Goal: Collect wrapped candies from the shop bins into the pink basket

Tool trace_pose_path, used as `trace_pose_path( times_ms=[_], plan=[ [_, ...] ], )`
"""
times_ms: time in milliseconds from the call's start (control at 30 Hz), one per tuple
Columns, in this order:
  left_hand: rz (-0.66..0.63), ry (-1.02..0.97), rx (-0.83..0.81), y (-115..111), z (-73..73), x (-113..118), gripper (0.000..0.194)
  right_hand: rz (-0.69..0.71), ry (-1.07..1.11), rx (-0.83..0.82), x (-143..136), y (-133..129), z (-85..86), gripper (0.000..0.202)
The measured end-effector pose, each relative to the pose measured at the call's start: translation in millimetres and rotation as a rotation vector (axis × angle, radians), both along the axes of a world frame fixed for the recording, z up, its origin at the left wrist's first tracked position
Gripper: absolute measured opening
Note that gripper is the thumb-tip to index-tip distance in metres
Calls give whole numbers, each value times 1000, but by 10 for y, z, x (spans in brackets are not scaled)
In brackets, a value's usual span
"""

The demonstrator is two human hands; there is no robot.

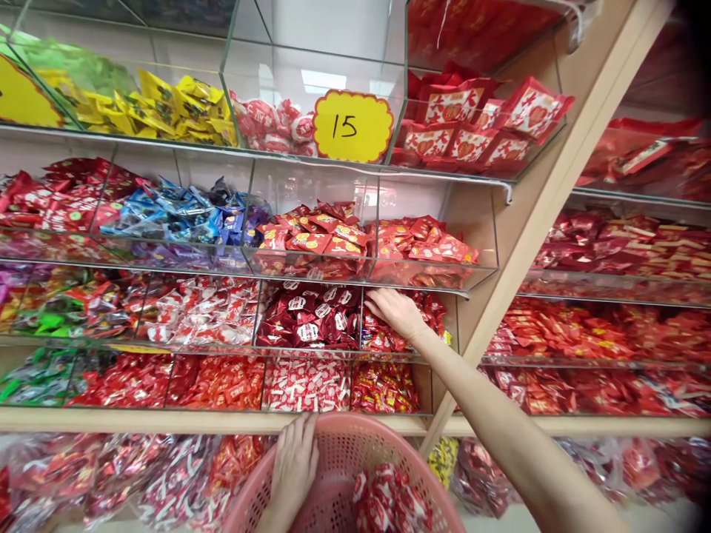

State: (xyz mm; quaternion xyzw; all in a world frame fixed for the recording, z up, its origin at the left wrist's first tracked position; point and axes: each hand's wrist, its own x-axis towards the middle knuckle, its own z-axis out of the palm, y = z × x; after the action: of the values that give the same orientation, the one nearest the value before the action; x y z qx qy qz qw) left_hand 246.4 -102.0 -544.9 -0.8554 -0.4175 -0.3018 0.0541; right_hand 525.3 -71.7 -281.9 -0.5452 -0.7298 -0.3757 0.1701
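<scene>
My left hand (pixel 295 463) grips the far rim of a pink plastic basket (pixel 344 423), its fingers hooked over the edge. Inside the basket, to the right, lies a pile of red-and-white wrapped candies (pixel 392 497). My right hand (pixel 395 309) reaches into a shelf bin of red wrapped candies (pixel 384 339); its fingers are stretched out at the bin's left divider, with nothing visible in them. Left of that divider sits a bin of dark red candies with white labels (pixel 308 318).
Clear-walled bins fill the shelves, with blue candies (pixel 172 211), yellow candies (pixel 161 104) and red packets (pixel 319 233). A yellow price sign (pixel 353 126) reads 15. A slanted wooden post (pixel 533 222) stands right of my right hand. Bagged candies (pixel 72 474) lie below the wooden ledge (pixel 138 420).
</scene>
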Motion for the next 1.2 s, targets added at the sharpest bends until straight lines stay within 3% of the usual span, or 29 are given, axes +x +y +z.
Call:
trace_pose_path(
  times_ms=[333,533,733,833,933,1000,1100,1200],
  plan=[
    [-6,-5,8,-15,40,21,50,75,44,22,67,-122,-40,34],
    [20,3,-31,-51,141,51,46,87,91,56,1,-150,-96,33],
    [0,21,-40,-70,191,56,45,218,248,186,49,-498,-115,24],
    [2,23,-38,-72,190,61,46,284,453,341,-70,-790,-174,20],
    [2,28,-43,-75,192,62,47,197,991,529,-379,-1061,-392,21],
    [-4,31,-49,-79,197,60,46,143,1452,414,-637,-1187,-635,22],
    [-7,33,-61,-85,207,56,47,167,2037,-154,-966,-1270,-1082,24],
    [-11,32,-59,-89,215,56,48,186,2304,-557,-1131,-1238,-1534,31]
  ],
)
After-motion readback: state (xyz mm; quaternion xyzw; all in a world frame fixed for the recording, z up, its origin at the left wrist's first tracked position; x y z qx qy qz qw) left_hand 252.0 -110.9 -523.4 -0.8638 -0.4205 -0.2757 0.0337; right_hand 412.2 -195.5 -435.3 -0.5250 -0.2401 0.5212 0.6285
